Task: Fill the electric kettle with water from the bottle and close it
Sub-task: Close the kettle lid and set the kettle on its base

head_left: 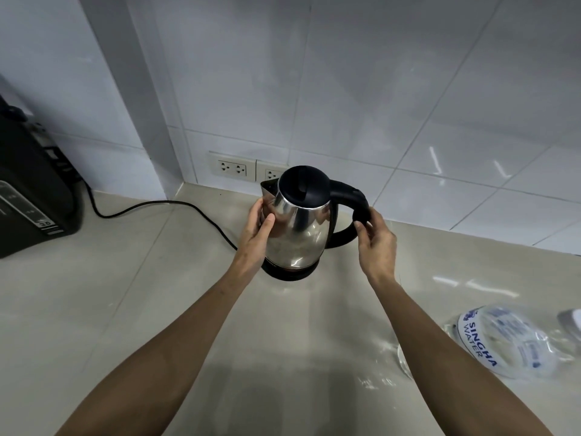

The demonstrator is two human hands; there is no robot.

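Note:
A steel electric kettle (298, 228) with a black lid, shut, stands on its black base (287, 273) near the back of the counter. My left hand (256, 234) presses flat against the kettle's left side below the spout. My right hand (375, 239) wraps its fingers around the black handle (352, 196). A clear plastic water bottle (503, 344) with a blue and white label lies at the right, partly behind my right forearm; its cap end is cut off by the frame's edge.
A black appliance (34, 196) stands at the far left, and a black cord (176, 204) runs across the counter (125, 309) toward the kettle base. Wall sockets (232, 168) sit in the white tiled wall just behind the kettle.

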